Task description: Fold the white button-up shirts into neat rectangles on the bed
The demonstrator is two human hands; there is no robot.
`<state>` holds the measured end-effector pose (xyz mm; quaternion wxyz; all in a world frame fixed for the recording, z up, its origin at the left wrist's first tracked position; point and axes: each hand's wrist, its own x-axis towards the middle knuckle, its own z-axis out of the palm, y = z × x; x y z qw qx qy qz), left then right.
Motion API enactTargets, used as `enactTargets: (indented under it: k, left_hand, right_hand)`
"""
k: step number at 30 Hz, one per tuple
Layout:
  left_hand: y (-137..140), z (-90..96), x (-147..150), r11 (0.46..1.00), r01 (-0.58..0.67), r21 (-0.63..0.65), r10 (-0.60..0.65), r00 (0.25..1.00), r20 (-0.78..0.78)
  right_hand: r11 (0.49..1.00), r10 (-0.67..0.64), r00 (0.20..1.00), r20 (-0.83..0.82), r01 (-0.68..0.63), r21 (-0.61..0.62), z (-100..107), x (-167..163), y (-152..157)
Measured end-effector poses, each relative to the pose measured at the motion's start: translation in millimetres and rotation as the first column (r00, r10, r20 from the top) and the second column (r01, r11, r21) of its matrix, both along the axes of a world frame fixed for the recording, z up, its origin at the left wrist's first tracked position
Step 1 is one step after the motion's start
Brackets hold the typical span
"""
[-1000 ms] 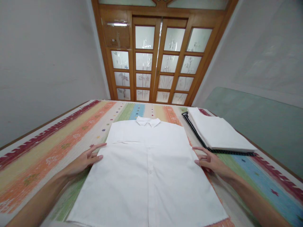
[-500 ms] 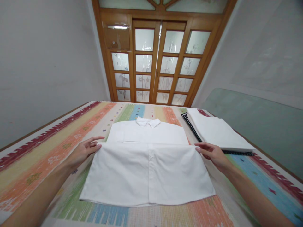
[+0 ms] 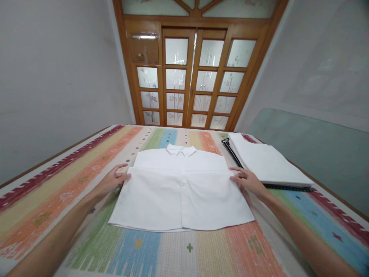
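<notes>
A white collared shirt [image 3: 152, 196] lies in front of me with its collar away from me and a buttoned placket down the middle. A fold runs straight across it below the collar, and its lower half spreads toward me. My left hand [image 3: 113, 181] is closed on the left end of the fold, thumb over the cloth. At the right end, my right hand [image 3: 249, 182] pinches the other corner, its index finger stretched along the fold. Parts of the fingers are hidden under the fabric.
A folded white garment [image 3: 268, 161] rests on a dark striped one [image 3: 233, 154] at the right. The surface beneath is covered with a striped, multicoloured cloth [image 3: 80, 169]. A pale green board [image 3: 311, 150] stands along the right side; wooden glazed doors [image 3: 190, 84] are behind.
Both hands have moved away from me and inward with the fold. The shirt's lower hem has slid farther from me, uncovering more of the striped cloth. The stack at the right stays put.
</notes>
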<state>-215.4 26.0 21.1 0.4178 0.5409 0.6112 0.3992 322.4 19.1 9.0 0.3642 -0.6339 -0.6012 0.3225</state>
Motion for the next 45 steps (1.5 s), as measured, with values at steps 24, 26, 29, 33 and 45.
enactTargets:
  k: [24, 26, 29, 33, 45]
  left_hand:
    - [38, 0.3, 14, 0.994, -0.107, 0.026, 0.104, 0.992, 0.073]
    - [35, 4.1, 11, 0.998, -0.064, -0.011, 0.064, 0.995, 0.077]
    - [31, 14.4, 4, 1.0, -0.009, -0.016, 0.011, 0.994, 0.11]
    - [37, 24.7, 5, 0.998, -0.055, 0.036, 0.048, 0.986, 0.163]
    - [69, 3.7, 23, 0.966, -0.244, -0.088, 0.259, 0.93, 0.26]
  right_hand:
    - [0.999, 0.023, 0.988, -0.154, -0.027, -0.022, -9, -1, 33]
    - [0.997, 0.052, 0.982, -0.182, -0.06, -0.04, -9, 2, 31]
    - [0.997, 0.042, 0.959, -0.281, -0.057, -0.047, -2, 2, 29]
    - [0.999, -0.044, 0.928, -0.369, 0.036, -0.027, 11, -7, 37]
    - [0.986, -0.127, 0.911, -0.392, 0.074, -0.149, -6, -20, 65]
